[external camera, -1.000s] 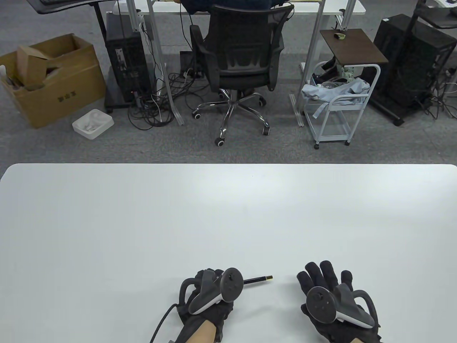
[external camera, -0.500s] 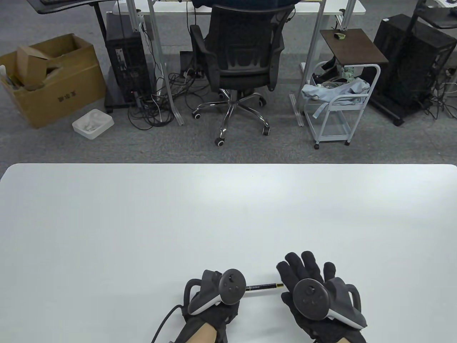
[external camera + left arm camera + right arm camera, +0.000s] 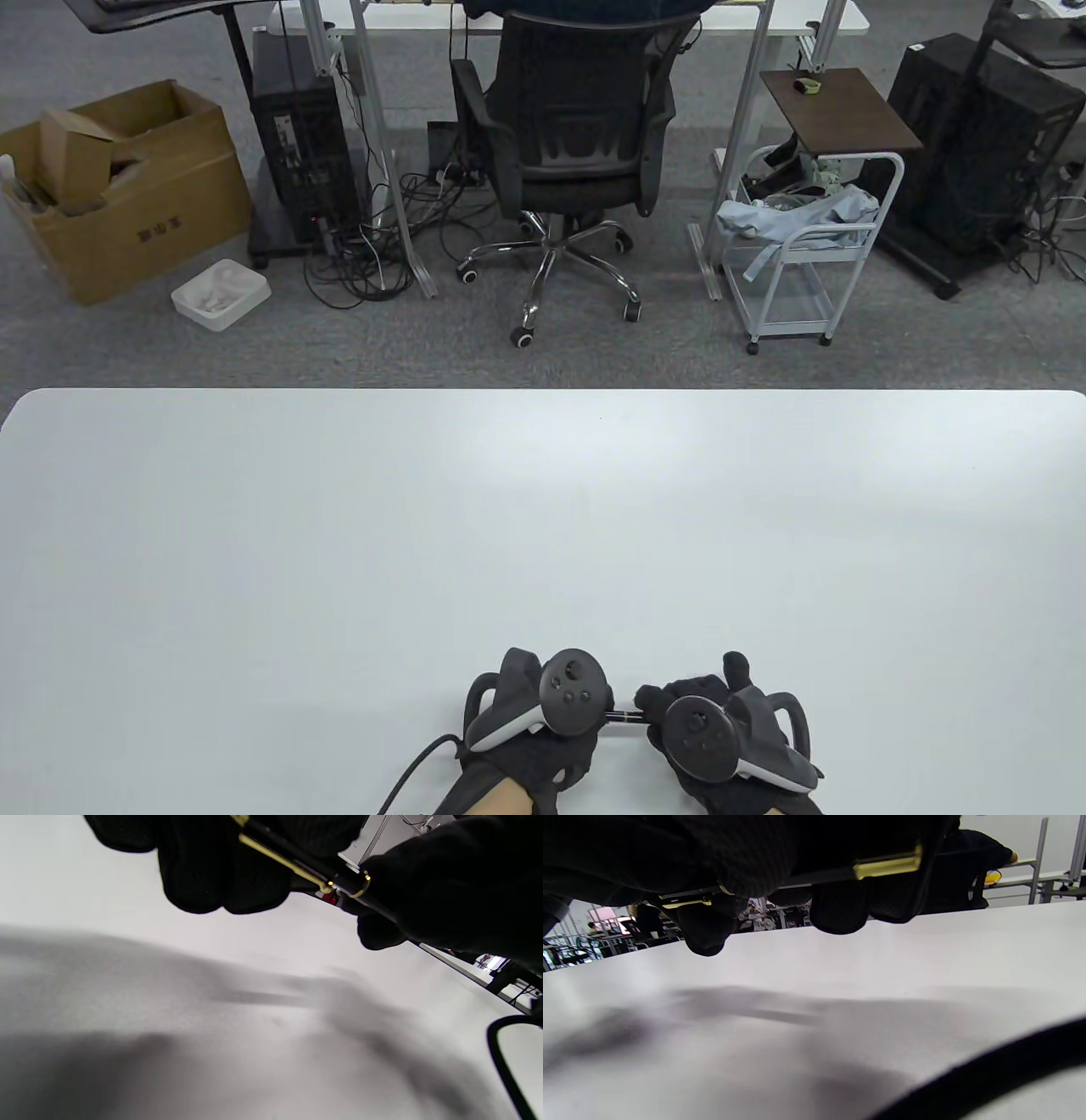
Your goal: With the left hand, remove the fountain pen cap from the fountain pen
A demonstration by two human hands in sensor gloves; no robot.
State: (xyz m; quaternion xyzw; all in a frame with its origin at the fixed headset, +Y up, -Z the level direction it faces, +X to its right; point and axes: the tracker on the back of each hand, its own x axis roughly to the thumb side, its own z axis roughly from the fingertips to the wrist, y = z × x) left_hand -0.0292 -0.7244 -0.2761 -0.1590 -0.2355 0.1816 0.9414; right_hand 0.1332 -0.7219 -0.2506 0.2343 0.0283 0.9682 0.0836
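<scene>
A black fountain pen with gold trim (image 3: 624, 717) is held level just above the white table (image 3: 543, 526), near its front edge. My left hand (image 3: 556, 747) grips the cap end; in the left wrist view my left fingers (image 3: 220, 866) wrap the cap with its gold clip (image 3: 280, 857). My right hand (image 3: 679, 692) grips the other end; its fingers (image 3: 445, 878) sit right against the cap's gold ring (image 3: 362, 885). In the right wrist view my right fingers (image 3: 797, 849) cover the barrel, and a gold band (image 3: 886, 863) shows. The cap sits on the pen.
A cable (image 3: 407, 772) runs from my left wrist off the table's front edge. Beyond the far edge stand an office chair (image 3: 568, 144), a white cart (image 3: 797, 246) and a cardboard box (image 3: 110, 187) on the floor.
My right hand moved left from an open, flat pose and closed on the pen's right end. My left hand shifted right and toward the front edge with the pen.
</scene>
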